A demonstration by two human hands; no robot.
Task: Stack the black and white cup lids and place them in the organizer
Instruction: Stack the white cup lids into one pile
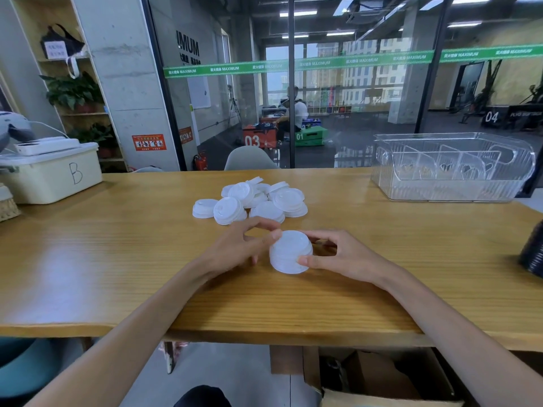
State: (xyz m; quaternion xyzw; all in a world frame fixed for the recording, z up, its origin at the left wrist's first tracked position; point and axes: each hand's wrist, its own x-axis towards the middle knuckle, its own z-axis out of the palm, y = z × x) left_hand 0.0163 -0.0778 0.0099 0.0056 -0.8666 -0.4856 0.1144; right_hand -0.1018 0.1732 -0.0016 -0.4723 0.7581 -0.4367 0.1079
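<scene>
A short stack of white plastic cup lids (290, 251) stands near the middle of the wooden table (117, 259), closer to its near edge than the loose heap of white lids (252, 201) behind it. The right hand (340, 257) curls round the stack, thumb in front, fingers behind; the left hand (241, 248) touches its top rim with a fingertip, fingers loosely spread. I'd square the rims before adding more. The stack's axis runs upright, domed tops up. The clear plastic organizer (452, 168) waits at the far right corner; a dark ribbed stack (533, 254), probably black lids, sits at the right edge.
</scene>
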